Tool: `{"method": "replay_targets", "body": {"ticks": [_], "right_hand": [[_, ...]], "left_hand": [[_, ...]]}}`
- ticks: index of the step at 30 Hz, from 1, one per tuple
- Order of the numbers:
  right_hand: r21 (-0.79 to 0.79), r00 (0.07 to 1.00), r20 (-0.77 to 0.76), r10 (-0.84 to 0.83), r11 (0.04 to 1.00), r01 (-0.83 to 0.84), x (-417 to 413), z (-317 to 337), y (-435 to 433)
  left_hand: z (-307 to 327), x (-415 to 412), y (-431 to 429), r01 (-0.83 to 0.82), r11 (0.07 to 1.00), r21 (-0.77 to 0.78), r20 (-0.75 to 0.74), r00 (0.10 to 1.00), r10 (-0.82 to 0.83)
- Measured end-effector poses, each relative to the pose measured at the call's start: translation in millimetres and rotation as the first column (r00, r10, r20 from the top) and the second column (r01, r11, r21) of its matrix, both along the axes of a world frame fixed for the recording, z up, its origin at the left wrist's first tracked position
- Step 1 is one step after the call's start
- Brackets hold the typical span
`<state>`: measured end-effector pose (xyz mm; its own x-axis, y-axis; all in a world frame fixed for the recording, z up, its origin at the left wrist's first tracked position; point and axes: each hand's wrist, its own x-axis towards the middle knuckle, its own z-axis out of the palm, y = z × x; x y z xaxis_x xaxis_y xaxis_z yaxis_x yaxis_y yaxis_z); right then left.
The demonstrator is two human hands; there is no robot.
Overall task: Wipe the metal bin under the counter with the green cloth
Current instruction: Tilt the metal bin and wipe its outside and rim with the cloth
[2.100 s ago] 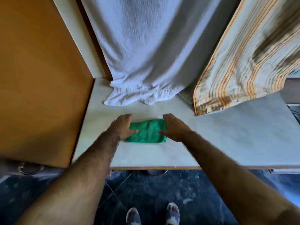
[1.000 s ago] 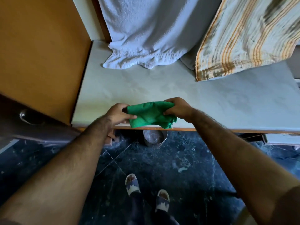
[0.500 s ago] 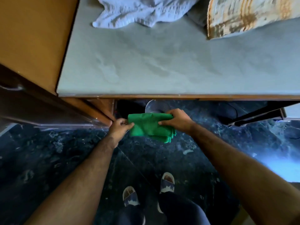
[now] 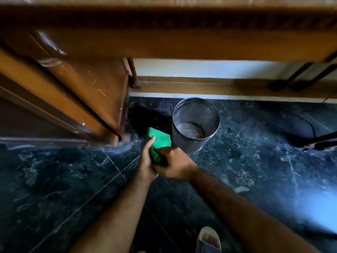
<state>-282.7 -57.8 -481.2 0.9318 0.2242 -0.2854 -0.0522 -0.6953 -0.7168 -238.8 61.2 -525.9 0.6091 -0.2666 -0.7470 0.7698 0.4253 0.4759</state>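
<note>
Lowered off the desk (image 4: 164,42), one green cloth (image 4: 159,143) sits clasped in both my grips, left hand (image 4: 146,161) and right hand (image 4: 175,162), just beside one mesh metal bin (image 4: 196,123).

Setting: domestic interior, probably a home room. Evidence: perforated metal waste bin (image 4: 196,125) standing on dark marble-pattern tiled floor (image 4: 255,161). Above the bin, wooden counter edge (image 4: 182,42); left of the bin, brown wooden cabinet (image 4: 87,92); behind it, wooden skirting (image 4: 200,86) along a pale wall. Sandalled foot (image 4: 208,238) at frame bottom.
</note>
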Motion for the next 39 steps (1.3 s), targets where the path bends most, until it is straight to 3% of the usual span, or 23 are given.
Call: {"method": "replay_targets", "body": {"ticks": [3,5,7,11,15,18,22,25,27,29,32,33,35,37,39], "right_hand": [[0.186,0.987,0.12,-0.11,0.979,0.086,14,-44,-25],[0.097,0.903,0.321,-0.286,0.958,0.269,30,-68,-38],[-0.12,0.851,0.419,-0.316,0.91,0.397,50,-87,-47],[-0.364,0.929,0.157,-0.336,0.855,0.37,82,-110,-51],[-0.408,0.894,0.177,-0.412,0.796,0.448,96,-117,-45],[-0.385,0.87,0.207,-0.447,0.78,0.493,94,-115,-49],[-0.234,0.87,0.208,-0.446,0.842,0.487,87,-103,-67],[-0.115,0.876,0.226,-0.427,0.881,0.459,75,-98,-75],[-0.027,0.88,0.193,-0.435,0.894,0.448,63,-102,-82],[0.154,0.884,0.089,-0.459,0.883,0.443,48,-107,-91],[0.371,0.884,-0.056,-0.465,0.812,0.45,25,-110,-111],[0.411,0.882,-0.095,-0.462,0.789,0.458,18,-111,-117],[0.476,0.873,-0.152,-0.464,0.739,0.476,9,-111,-126],[0.584,0.82,-0.222,-0.527,0.602,0.545,10,-108,-127],[0.641,0.757,-0.248,-0.604,0.484,0.596,17,-100,-123]], "left_hand": [[-53,26,8,0.004,1.0,-0.019,0.03,1.0,-0.004],[-74,40,11,0.014,0.999,0.041,0.033,0.999,-0.016],[-89,53,11,0.029,0.995,0.094,0.045,0.998,-0.034],[-105,75,7,0.051,0.987,0.153,0.087,0.994,-0.065],[-105,86,0,0.069,0.971,0.229,0.112,0.989,-0.097],[-100,93,-5,0.032,0.93,0.367,0.25,0.959,-0.132],[-81,102,-27,-0.03,0.854,0.52,0.524,0.801,-0.291],[-70,104,-64,0.016,0.793,0.609,0.612,0.627,-0.482],[-71,100,-86,-0.086,0.674,0.734,0.596,0.558,-0.578],[-78,90,-95,-0.193,0.572,0.797,0.567,0.563,-0.601],[-104,74,-85,-0.199,0.586,0.785,0.58,0.569,-0.583],[-116,71,-76,-0.165,0.544,0.823,0.521,0.6,-0.606],[-142,69,-51,-0.097,0.345,0.934,0.318,0.666,-0.674],[-160,67,-29,-0.051,0.264,0.963,0.224,0.694,-0.684],[-163,69,-24,-0.017,0.292,0.956,0.222,0.693,-0.686]]}}
